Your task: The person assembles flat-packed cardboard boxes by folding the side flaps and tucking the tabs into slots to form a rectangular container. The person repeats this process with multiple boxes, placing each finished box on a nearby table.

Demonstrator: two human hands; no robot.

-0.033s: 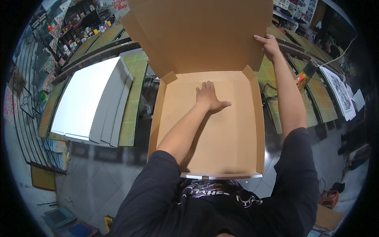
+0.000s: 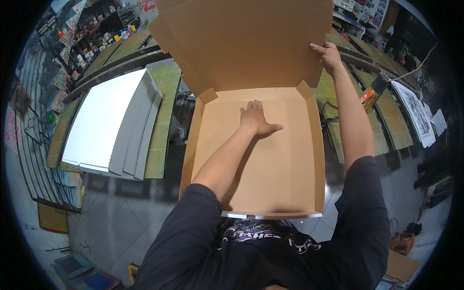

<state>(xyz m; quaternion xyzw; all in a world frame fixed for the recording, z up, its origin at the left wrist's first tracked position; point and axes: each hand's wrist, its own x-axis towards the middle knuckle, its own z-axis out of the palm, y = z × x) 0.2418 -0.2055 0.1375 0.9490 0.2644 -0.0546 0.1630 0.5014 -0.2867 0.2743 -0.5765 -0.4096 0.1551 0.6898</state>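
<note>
A large, shallow brown cardboard box [image 2: 290,193] lies open in front of me. Its lid [image 2: 246,43] stands raised at the far side. My left hand [image 2: 255,118] lies flat, fingers spread, on the box floor near the back wall and holds nothing. My right hand [image 2: 329,54] grips the right edge of the raised lid, thumb towards me. Both forearms reach in from my black-sleeved shoulders at the bottom.
To the left, a stack of flat white and grey boards [image 2: 111,125] lies on a green-topped table [image 2: 162,135]. Shelves with small bottles [image 2: 104,38] stand at the back left. Printed sheets [image 2: 411,111] and a yellow-and-red object [image 2: 371,96] lie on tables at the right. Grey tiled floor [image 2: 121,212] shows below.
</note>
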